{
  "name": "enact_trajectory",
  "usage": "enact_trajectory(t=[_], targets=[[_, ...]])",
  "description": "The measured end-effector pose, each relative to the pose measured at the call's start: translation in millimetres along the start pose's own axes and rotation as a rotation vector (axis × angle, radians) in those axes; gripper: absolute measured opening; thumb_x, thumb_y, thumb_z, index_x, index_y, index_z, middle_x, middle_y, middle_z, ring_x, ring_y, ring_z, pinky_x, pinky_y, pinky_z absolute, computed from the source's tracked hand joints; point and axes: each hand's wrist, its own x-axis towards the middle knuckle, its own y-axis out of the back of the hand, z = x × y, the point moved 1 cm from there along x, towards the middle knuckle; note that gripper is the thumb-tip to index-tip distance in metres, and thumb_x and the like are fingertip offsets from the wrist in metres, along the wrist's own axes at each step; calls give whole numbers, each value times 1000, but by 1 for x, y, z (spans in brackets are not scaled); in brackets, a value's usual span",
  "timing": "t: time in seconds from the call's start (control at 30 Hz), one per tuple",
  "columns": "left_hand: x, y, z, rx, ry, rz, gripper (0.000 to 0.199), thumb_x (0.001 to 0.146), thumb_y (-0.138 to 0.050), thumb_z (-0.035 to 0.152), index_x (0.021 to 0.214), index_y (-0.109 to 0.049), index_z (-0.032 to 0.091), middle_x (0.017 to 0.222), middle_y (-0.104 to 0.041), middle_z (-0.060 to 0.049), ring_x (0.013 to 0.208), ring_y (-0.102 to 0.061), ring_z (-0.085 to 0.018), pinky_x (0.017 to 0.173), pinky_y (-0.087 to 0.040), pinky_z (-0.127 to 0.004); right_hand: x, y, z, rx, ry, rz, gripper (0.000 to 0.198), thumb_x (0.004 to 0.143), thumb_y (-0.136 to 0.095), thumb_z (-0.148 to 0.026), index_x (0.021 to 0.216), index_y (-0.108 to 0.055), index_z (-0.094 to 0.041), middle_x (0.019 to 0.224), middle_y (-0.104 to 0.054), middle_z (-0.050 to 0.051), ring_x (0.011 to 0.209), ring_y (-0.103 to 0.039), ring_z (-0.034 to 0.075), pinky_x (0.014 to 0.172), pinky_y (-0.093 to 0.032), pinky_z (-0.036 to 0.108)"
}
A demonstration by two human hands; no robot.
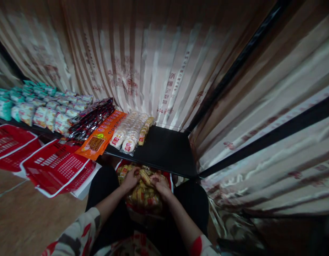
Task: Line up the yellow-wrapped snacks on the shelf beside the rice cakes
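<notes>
A small yellow-brown pack of biscuits in clear wrap lies between my two hands, just above a red-edged basket between my knees. My left hand pinches its left end. At the other end, the fingers of my right hand are closed on it. Many similar wrapped packs fill the basket under my hands. On the black shelf ahead, a short row of the same yellowish packs stands beside two rows of white round cracker packs.
Left along the black shelf lie an orange bag, dark shiny packets, white packets and green packets. Red baskets stand below on the brown floor. Printed curtains hang behind, with black frame bars at right.
</notes>
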Motion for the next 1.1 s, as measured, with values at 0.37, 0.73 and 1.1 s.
enact_trajectory(t=[0.37,0.73,1.1], targets=[[9,4,20,-318,10,93,20,62,-65,24,75,-51,16,60,-53,5,56,-53,-9,55,-44,-21,-14,-6,-18,491,-67,-149,35,59,-72,-51,74,-65,-20,70,-64,2,65,-60,14,60,-48,25],[8,9,55,-328,-50,176,14,68,-59,21,79,-52,17,65,-54,5,57,-51,-8,58,-43,-19,-5,-6,-30,339,139,-127,38,64,-69,-50,88,-67,-20,81,-69,3,77,-63,19,75,-48,31],[10,23,89,66,-354,302,34,77,-46,17,111,-49,17,109,-57,-9,99,-56,-19,81,-49,-33,35,-11,-81,346,356,-10,35,62,-67,-43,89,-63,-20,77,-69,2,70,-63,17,70,-50,28]])
